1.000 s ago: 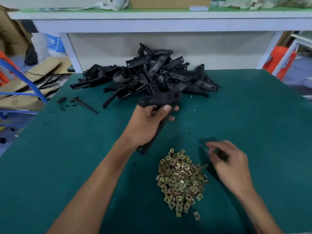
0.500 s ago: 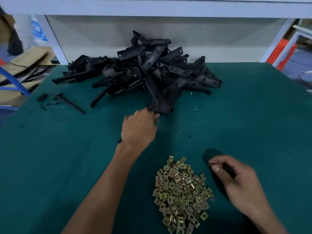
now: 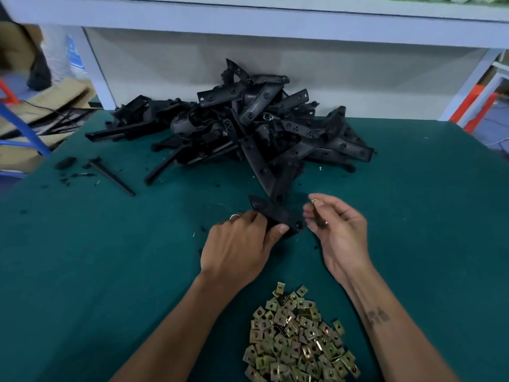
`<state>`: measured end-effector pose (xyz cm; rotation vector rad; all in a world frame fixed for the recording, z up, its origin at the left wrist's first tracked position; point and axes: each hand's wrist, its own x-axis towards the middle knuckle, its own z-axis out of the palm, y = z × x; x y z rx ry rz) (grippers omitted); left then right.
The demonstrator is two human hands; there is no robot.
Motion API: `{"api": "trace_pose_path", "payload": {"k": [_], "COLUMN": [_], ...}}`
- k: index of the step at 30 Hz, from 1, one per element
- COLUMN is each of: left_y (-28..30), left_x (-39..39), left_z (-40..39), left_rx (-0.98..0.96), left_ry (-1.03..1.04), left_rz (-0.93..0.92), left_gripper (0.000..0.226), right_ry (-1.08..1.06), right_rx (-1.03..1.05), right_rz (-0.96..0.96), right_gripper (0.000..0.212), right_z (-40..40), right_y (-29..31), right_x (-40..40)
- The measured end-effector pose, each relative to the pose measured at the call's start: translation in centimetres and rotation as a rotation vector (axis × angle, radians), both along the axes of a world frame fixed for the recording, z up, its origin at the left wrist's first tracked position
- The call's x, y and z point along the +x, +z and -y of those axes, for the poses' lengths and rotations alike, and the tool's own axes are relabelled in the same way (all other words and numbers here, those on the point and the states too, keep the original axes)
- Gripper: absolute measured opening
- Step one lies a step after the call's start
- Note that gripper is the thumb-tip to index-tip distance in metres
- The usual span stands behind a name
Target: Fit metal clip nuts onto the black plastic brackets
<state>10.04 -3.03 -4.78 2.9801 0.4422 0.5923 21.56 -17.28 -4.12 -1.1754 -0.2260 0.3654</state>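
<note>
Gripping a black bracket [image 3: 278, 215] in my left hand [image 3: 239, 244], I pinched one clip nut [image 3: 314, 200] in my right hand [image 3: 337, 227] just beside its end. More brackets [image 3: 248, 128] were heaped beyond on the green worktop [image 3: 82, 271]; loose clip nuts [image 3: 297, 337] lay near me.

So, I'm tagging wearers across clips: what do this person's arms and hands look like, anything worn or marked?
Both forearms are bare, with no sleeves in view and no gloves. The left hand wears a thin silver-coloured ring on one finger. The right hand shows a small glint at a finger that may be a ring, too small to tell. The right forearm carries a dark tattoo, its design blurred.
</note>
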Motion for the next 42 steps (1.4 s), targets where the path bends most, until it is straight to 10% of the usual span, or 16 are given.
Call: {"api": "trace_pose_path", "payload": {"k": [42], "left_y": [-0.4], "left_x": [0.9], "left_z": [0.9], "left_rx": [-0.083], "left_ry": [0.034], "left_rz": [-0.027], "left_gripper": [0.070], "right_ry": [-0.017], "right_rx": [-0.044], "right_rz": [0.067], "right_gripper": [0.009], "right_z": [-0.4], "right_y": [-0.6], "right_x": [-1.7]}}
